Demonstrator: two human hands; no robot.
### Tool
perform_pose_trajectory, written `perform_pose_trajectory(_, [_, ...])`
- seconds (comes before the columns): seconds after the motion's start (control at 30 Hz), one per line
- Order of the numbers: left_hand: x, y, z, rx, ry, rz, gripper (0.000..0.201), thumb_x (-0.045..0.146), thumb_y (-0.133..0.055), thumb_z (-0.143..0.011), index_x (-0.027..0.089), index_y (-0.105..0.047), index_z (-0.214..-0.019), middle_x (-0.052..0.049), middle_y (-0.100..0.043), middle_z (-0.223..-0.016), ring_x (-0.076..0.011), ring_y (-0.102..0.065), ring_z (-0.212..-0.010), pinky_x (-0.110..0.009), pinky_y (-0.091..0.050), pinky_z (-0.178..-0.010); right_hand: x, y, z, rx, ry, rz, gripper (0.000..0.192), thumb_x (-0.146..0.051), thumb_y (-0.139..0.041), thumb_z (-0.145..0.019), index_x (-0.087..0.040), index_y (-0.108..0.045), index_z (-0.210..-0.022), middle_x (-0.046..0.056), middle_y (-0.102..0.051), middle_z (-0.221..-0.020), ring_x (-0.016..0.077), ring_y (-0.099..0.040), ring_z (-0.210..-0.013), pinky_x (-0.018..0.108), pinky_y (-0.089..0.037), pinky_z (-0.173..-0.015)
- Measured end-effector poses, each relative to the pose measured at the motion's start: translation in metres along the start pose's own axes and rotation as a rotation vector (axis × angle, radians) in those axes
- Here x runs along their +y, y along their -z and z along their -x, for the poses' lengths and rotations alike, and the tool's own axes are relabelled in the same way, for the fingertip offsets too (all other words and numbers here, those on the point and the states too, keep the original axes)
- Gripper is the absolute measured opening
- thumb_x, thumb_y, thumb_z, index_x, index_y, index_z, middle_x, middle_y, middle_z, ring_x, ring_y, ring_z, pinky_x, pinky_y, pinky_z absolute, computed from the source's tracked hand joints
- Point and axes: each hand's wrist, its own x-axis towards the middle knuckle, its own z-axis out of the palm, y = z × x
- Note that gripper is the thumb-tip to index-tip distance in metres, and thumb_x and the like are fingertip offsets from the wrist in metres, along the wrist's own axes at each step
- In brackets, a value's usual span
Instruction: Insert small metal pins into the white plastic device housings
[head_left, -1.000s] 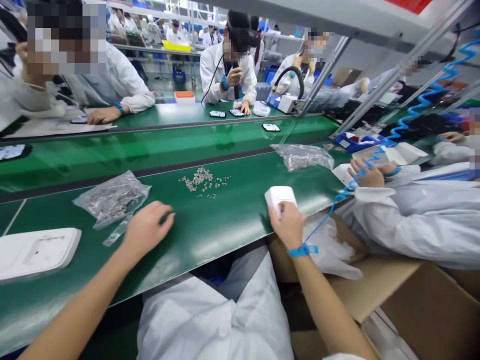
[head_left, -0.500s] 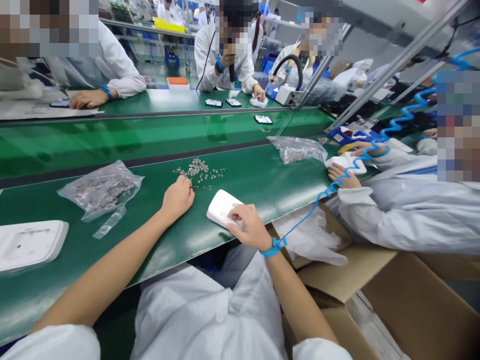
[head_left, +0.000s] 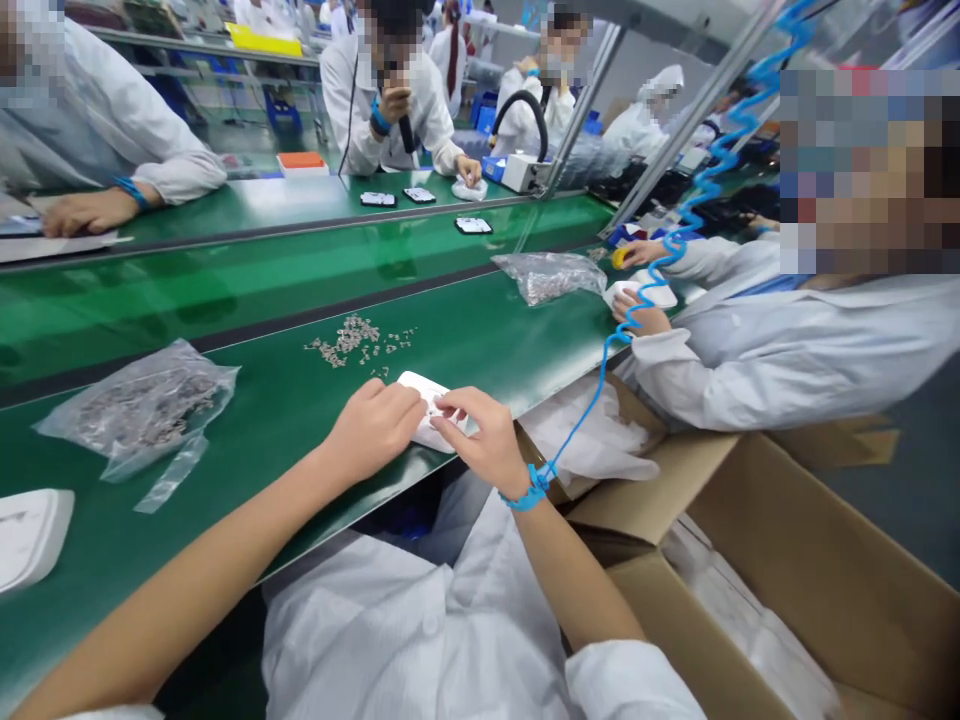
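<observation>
I record both forearms bare and reaching forward and inward, my left hand (head_left: 373,426) palm down with fingers curled loosely, my right hand (head_left: 484,440) just beside it, thumb and forefinger pinched together at the tips, a blue strap around the right wrist.

Two clear bags of small metal parts lie on the desk (head_left: 247,420): one bag at the left (head_left: 135,405), one bag at the upper middle (head_left: 551,275). One loose heap of small parts (head_left: 352,338) sits between them. Three dark flat devices (head_left: 473,225) lie on the far belt. Two white casings show near the bottom: one in the middle (head_left: 421,400), one at the left edge (head_left: 26,535). One cardboard box (head_left: 825,590) fills the lower right.
</observation>
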Motion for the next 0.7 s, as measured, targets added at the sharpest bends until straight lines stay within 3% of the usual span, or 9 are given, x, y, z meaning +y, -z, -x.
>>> perform_pose_trajectory(0.07, [0.011,0.001,-0.016,0.038,-0.042,-0.011,0.017,0.012,-0.049,-0.095,0.017,-0.058,-0.081,-0.003,-0.058,-0.073,-0.0186,-0.05,-0.068,-0.036,-0.032,-0.062,0.001,0.001,0.0,0.011,-0.072,-0.054,0.01,-0.028,-0.065,-0.092,-0.02,-0.071,-0.092,0.004,-0.072,-0.087,0.014,-0.065,-0.075,0.028,-0.054,-0.07])
perform_pose_trajectory(0.17, [0.013,-0.009,-0.031,0.016,0.001,0.046,0.019,0.012,-0.047,-0.096,0.017,-0.056,-0.08,-0.005,-0.059,-0.076,-0.0186,-0.051,-0.068,-0.035,-0.034,-0.062,0.01,0.004,-0.001,0.035,-0.159,-0.085,0.011,-0.027,-0.065,-0.09,-0.019,-0.072,-0.088,0.003,-0.072,-0.082,0.0133,-0.066,-0.07,0.027,-0.054,-0.066])
perform_pose_trajectory(0.3, [-0.001,-0.025,-0.034,-0.107,0.228,0.26,0.013,0.016,-0.045,-0.095,0.017,-0.057,-0.091,-0.006,-0.063,-0.086,-0.0179,-0.056,-0.073,-0.032,-0.04,-0.065,0.028,0.004,-0.004,0.057,-0.254,0.001,0.012,-0.025,-0.062,-0.088,-0.019,-0.07,-0.083,0.002,-0.07,-0.079,0.0133,-0.062,-0.068,0.027,-0.05,-0.064])
perform_pose_trajectory(0.4, [-0.011,-0.032,-0.032,-0.231,0.406,0.394,0.011,0.015,-0.048,-0.087,0.018,-0.058,-0.091,-0.005,-0.064,-0.088,-0.0176,-0.059,-0.075,-0.031,-0.042,-0.066,0.039,-0.004,-0.005,0.064,-0.277,0.095,0.009,-0.022,-0.064,-0.086,-0.02,-0.07,-0.08,0.003,-0.071,-0.086,0.0166,-0.063,-0.082,0.031,-0.05,-0.078])
perform_pose_trajectory(0.5, [-0.013,-0.036,-0.031,-0.307,0.473,0.459,0.013,0.014,-0.048,-0.083,0.019,-0.059,-0.087,-0.004,-0.065,-0.086,-0.0181,-0.06,-0.077,-0.031,-0.041,-0.065,0.046,-0.017,-0.003,0.125,-0.292,0.147,0.004,-0.02,-0.069,-0.083,-0.02,-0.071,-0.079,0.006,-0.068,-0.1,0.0206,-0.061,-0.1,0.038,-0.047,-0.094])
perform_pose_trajectory(0.7, [-0.011,-0.038,-0.031,-0.327,0.464,0.525,0.017,0.015,-0.048,-0.081,0.019,-0.064,-0.086,-0.003,-0.066,-0.085,-0.0179,-0.061,-0.079,-0.032,-0.04,-0.066,0.051,-0.029,-0.003,0.174,-0.363,0.118,0.005,-0.019,-0.07,-0.08,-0.02,-0.069,-0.076,0.005,-0.065,-0.096,0.0205,-0.061,-0.097,0.038,-0.048,-0.093])
